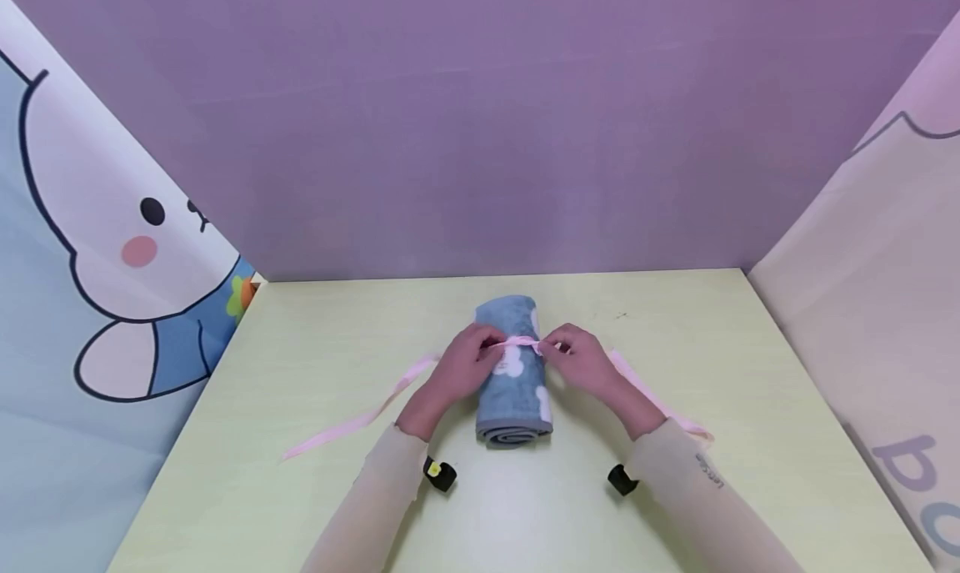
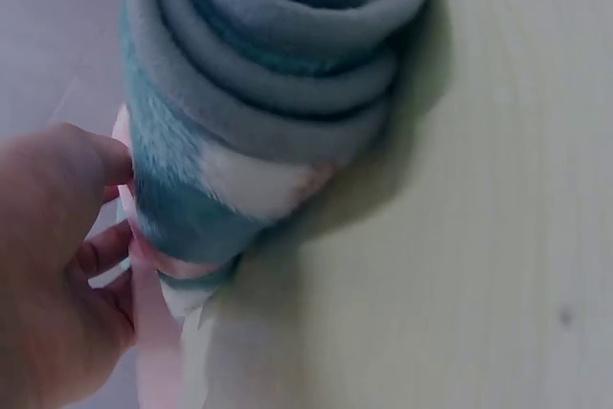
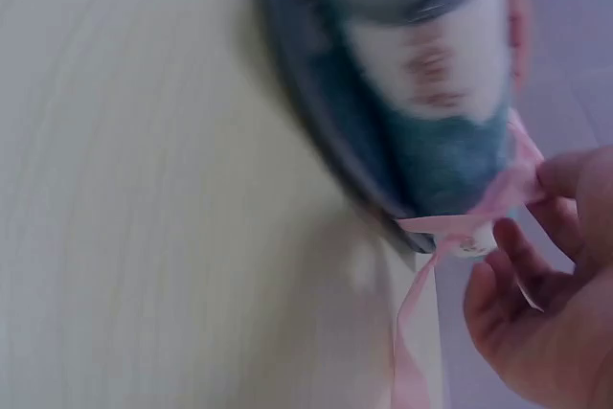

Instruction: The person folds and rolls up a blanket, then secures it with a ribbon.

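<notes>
A rolled blue-grey blanket (image 1: pixel 512 398) with white patches lies lengthwise on the table, its spiral end toward me. Around its middle runs a pink ribbon (image 1: pixel 519 340), crossed on top, with long tails trailing to both sides. My left hand (image 1: pixel 468 360) pinches the ribbon at the roll's left side. On the right side my right hand (image 1: pixel 581 360) pinches the other part of it between thumb and finger. The right wrist view shows the ribbon (image 3: pixel 508 189) running into those fingers. In the left wrist view, the left hand (image 2: pixel 57 256) lies right beside the blanket (image 2: pixel 182 170).
The pale table (image 1: pixel 300 331) ends at a purple wall (image 1: pixel 480 139) behind. A rabbit-print cloth (image 1: pixel 90 223) hangs at the left and a pale printed cloth (image 1: pixel 862 306) at the right. Small black devices (image 1: pixel 441 475) sit at both wrists.
</notes>
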`<state>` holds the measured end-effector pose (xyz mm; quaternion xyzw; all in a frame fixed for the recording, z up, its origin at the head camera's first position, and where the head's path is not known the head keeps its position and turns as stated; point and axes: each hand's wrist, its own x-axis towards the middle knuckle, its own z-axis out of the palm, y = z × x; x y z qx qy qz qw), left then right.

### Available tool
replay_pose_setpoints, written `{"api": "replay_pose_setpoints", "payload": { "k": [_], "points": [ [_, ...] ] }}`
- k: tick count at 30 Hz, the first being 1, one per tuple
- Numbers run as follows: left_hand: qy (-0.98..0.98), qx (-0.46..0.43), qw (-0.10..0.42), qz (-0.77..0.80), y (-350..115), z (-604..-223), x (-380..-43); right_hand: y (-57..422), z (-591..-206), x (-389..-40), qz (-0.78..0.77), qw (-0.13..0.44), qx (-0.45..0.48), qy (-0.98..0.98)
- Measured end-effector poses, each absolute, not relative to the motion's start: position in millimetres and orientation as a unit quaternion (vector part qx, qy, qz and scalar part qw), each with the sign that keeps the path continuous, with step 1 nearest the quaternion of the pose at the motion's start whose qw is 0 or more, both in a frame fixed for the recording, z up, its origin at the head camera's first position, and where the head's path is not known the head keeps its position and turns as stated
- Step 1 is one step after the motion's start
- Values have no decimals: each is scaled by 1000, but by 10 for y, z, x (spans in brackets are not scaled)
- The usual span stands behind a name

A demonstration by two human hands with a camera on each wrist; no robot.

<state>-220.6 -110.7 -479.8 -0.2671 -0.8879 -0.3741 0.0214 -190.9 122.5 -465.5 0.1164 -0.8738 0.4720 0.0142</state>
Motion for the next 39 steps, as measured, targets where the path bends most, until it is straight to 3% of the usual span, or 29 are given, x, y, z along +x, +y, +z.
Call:
{"api": "replay_pose_setpoints", "payload": {
  "k": [5, 9, 13, 20, 27, 32, 39],
  "points": [
    [-916, -250, 16, -314, -1214, -4807, -2161, 1311, -4546, -1883, 578, -100, 37, -809],
    [-909, -238, -1, -343, -1335, -4787, -2164, 1396, -4437, -1889, 600, -139, 8, -788],
    [-898, -202, -19, -390, -1499, -4795, -2174, 1552, -4371, -1873, 626, -167, 39, -760],
    [-870, -159, -55, -463, -1795, -4841, -2147, 2024, -4210, -1753, 706, -132, 120, -685],
    [-853, -147, -76, -496, -2071, -4777, -2100, 2618, -4001, -1624, 854, -166, 264, -416],
    [-846, -131, -82, -510, -2263, -4770, -2109, 2962, -3982, -1606, 876, -156, 349, -294],
    [-865, -104, -70, -486, -2463, -4857, -2184, 3160, -3836, -1530, 914, -139, 347, -159]
  ]
}}
